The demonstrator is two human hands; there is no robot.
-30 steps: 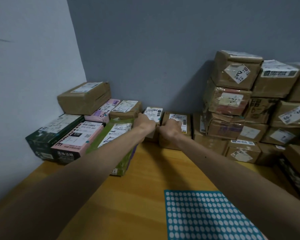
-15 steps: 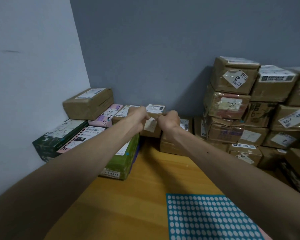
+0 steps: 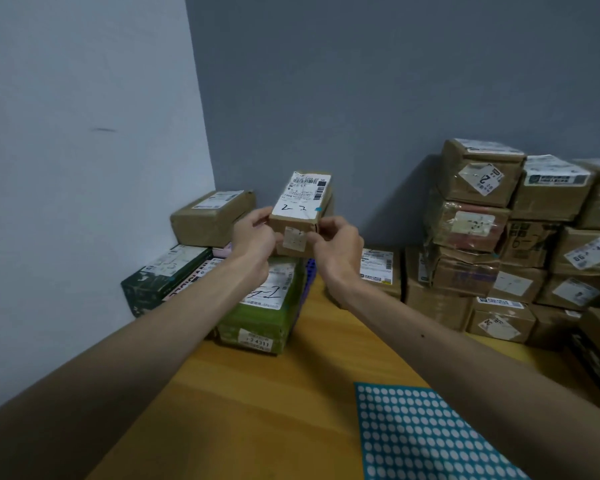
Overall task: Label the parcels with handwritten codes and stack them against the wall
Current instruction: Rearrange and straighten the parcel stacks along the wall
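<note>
small brown parcel (image 3: 300, 211) label handwritten "2-2", green box (image 3: 260, 317) at 6 o'clock reads "4311", left hand (image 3: 253, 233) and right hand (image 3: 336, 242) raised, fingers (image 3: 312, 237) curled gripping parcel sides

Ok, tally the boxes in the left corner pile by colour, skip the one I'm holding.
Brown box: 1
Dark green box: 1
Pink boxes: 2, partly hidden
Light green box: 1, blue edge beside it unclear
Total: 5 visible, held parcel excluded

dotted sheet (image 3: 430, 441) cropped below, parcel stack (image 3: 471, 226) cropped right
</note>
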